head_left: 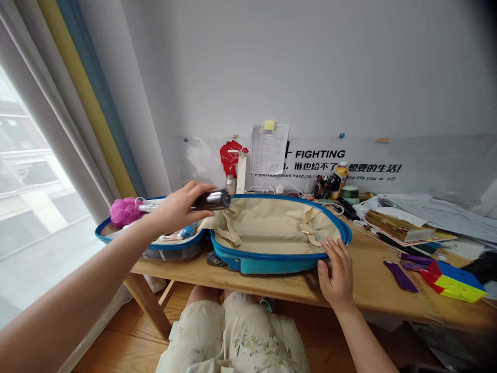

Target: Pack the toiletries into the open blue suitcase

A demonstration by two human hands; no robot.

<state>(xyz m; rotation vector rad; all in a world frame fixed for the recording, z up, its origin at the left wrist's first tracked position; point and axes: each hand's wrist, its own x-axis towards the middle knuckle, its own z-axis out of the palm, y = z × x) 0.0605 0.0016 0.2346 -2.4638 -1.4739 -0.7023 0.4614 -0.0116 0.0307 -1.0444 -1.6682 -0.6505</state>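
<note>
A blue suitcase [267,264] lies opened out on the desk, its beige-lined half [267,223] in front of me. My left hand [184,206] is closed around a dark cylinder [217,199] with a shiny end, held above the hinge side; its exact kind does not show. At the front right of the suitcase, my right hand [337,269] has its fingers apart, with the fingertips at the blue rim. Inside the left half are a pink bath puff [126,211] and a blue-ended item [189,231], partly hidden behind my left arm.
On the wooden desk [373,282], a puzzle cube [454,280] and a purple pouch [400,276] lie at the right, with papers [435,212] behind. A yellow bottle [340,178] and a green jar [350,194] stand near the wall. A curtain [73,93] hangs at the left.
</note>
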